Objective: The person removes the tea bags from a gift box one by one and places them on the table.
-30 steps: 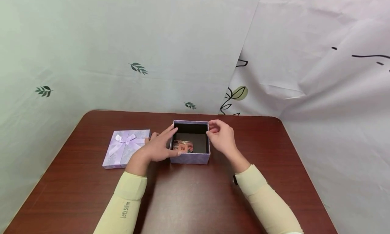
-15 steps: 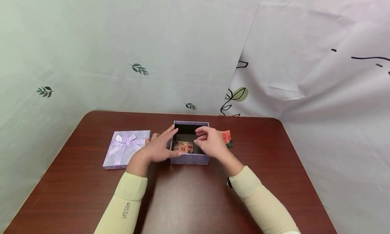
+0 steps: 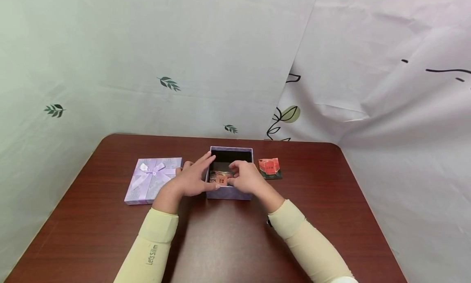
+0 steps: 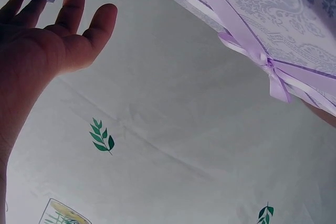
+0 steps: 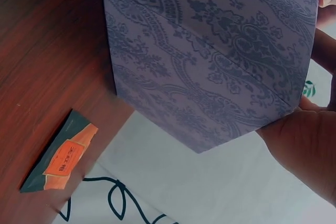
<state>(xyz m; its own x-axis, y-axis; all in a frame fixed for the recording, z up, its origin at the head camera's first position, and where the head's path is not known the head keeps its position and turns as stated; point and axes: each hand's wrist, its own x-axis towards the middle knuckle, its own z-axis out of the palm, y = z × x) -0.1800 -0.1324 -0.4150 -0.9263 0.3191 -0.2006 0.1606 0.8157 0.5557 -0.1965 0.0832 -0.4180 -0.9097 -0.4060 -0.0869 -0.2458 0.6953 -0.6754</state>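
Right hand [image 3: 248, 176] had shifted left from rim into box [image 3: 229, 194], fingers bent beside inner packet [image 3: 221, 180]; grip could not be told. Outer packet [image 3: 270, 168], uncovered, lay right: one out, one inside. Left hand [image 3: 191, 179] rested on box's left rim, fingers extended.

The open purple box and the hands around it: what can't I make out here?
Whether the right hand holds the orange packet in the box: head view, the hand covers the packet's right end.
The box's inside: right wrist view, hidden by its outer walls.
The near right corner of the lid: head view, behind the left hand.
Fine lettering on the red-and-green packet: head view, too small.
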